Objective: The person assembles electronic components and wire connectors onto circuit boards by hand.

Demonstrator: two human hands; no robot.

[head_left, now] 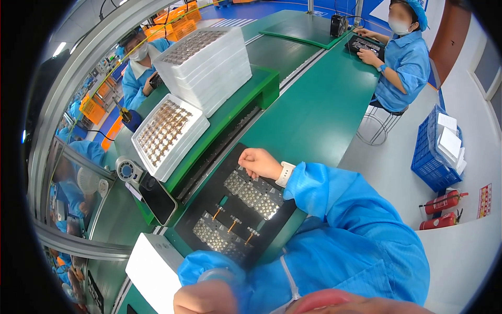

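Observation:
A black mat lies on the green bench in front of me. Two blocks of small silvery metal parts rest on it, an upper block and a lower block. Between them sit several small pieces with thin orange strips. My right hand, with a white watch at its wrist, is at the mat's far end, fingers curled and pinched at the upper block's edge; whatever they hold is hidden. My left hand is raised close at the lower edge, blurred, with its fingers not readable.
Left of the mat are a phone-like dark device, a small grey fan and a white tray of brownish metal parts. Stacked white foam trays stand behind. A white box is near-left. Co-workers sit across and far right.

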